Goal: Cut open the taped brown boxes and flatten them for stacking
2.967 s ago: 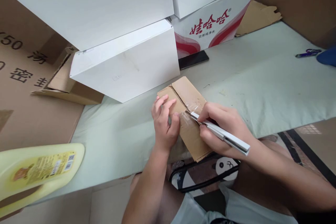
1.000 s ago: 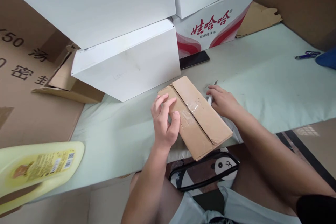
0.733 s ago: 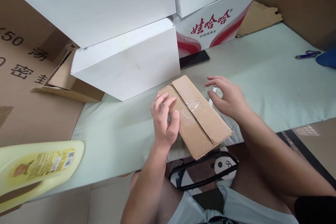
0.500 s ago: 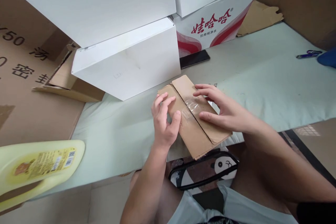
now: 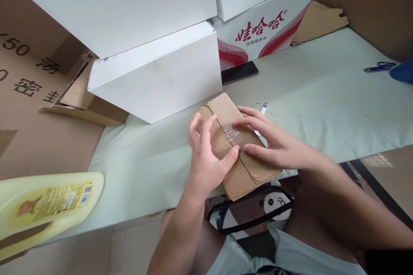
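Observation:
A small brown cardboard box (image 5: pixel 226 137) lies at the table's front edge, its near end jutting over. Clear tape (image 5: pixel 232 132) crosses the seam between its two flaps. My left hand (image 5: pixel 209 154) rests on the left flap with fingers spread, the thumb tip beside the seam. On the right flap lies my right hand (image 5: pixel 271 139), its fingers apart, the index fingertip near the tape. Behind the right hand, a slim white-and-metal object (image 5: pixel 263 108) shows in part; the hand hides the rest.
White boxes (image 5: pixel 161 77) are stacked at the back, with a dark phone (image 5: pixel 240 72) at their foot. A yellow bottle (image 5: pixel 51 206) is at the left, an open carton (image 5: pixel 93 103) behind it. Purple-handled scissors (image 5: pixel 380 67) lie far right on the pale cloth (image 5: pixel 338 107).
My left thumb has moved right across the flap to the seam. The box has shifted slightly left and turned a little. More of the slim object behind my right hand shows.

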`<state>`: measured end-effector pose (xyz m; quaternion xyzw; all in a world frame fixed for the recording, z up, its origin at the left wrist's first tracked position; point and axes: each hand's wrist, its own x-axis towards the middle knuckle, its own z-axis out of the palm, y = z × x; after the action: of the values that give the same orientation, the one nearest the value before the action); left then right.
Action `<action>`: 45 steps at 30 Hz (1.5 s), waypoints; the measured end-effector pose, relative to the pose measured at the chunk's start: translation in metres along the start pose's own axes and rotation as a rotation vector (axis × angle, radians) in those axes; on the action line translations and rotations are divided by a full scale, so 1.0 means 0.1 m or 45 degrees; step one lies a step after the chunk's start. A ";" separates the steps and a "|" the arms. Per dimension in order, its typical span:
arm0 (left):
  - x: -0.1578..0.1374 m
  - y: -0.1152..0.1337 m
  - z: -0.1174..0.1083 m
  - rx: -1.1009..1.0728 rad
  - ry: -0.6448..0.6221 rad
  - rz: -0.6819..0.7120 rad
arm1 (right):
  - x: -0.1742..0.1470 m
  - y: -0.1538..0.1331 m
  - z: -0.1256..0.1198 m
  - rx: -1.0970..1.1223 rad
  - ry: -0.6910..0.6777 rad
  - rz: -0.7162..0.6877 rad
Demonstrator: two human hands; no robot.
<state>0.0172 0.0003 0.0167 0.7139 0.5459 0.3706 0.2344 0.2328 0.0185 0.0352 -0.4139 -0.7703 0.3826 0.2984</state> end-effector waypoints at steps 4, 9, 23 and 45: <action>0.01 -0.05 -0.01 0.026 -0.029 -0.014 | 0.00 0.02 0.00 -0.017 0.008 0.007; 0.01 -0.06 0.00 0.046 -0.028 -0.029 | 0.00 0.02 0.00 -0.011 -0.001 0.019; 0.01 -0.11 -0.01 0.067 -0.039 -0.019 | -0.02 0.03 0.04 0.009 0.035 0.008; 0.07 0.00 -0.07 -0.137 -0.144 -0.201 | -0.04 0.05 0.07 -0.009 0.032 -0.004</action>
<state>0.0122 0.0063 0.0227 0.6749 0.5656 0.3388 0.3313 0.2312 0.0142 0.0271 -0.4183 -0.7684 0.3742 0.3073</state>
